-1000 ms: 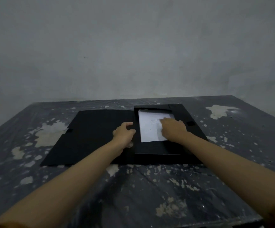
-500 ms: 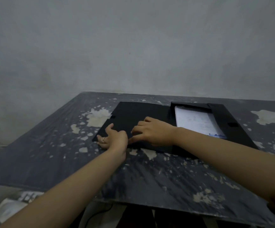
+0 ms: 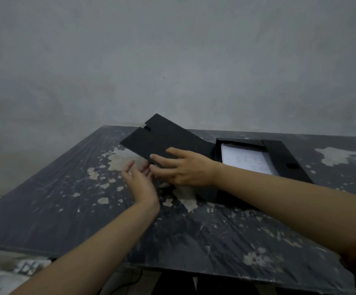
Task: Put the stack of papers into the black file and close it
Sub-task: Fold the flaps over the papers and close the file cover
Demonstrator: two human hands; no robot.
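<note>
The black file point(image 3: 287, 154) lies open on the table, its box part at the right. The stack of white papers point(image 3: 247, 159) rests inside that box part. The file's black cover flap point(image 3: 162, 141) is raised off the table at a tilt, its far corner highest. My right hand point(image 3: 183, 169) reaches across and grips the flap's near edge, fingers on top. My left hand point(image 3: 139, 180) is under that same edge, palm up and fingers spread, with its fingertips at the flap's underside.
The dark table point(image 3: 66, 209) has worn pale patches, and its near edge runs along the bottom. A grey wall point(image 3: 172, 60) stands right behind it. Pale clutter point(image 3: 7, 277) lies on the floor at the lower left.
The cover flap lay flat on the table before; now both hands have lifted its near edge and it tilts upward. My view has shifted further left.
</note>
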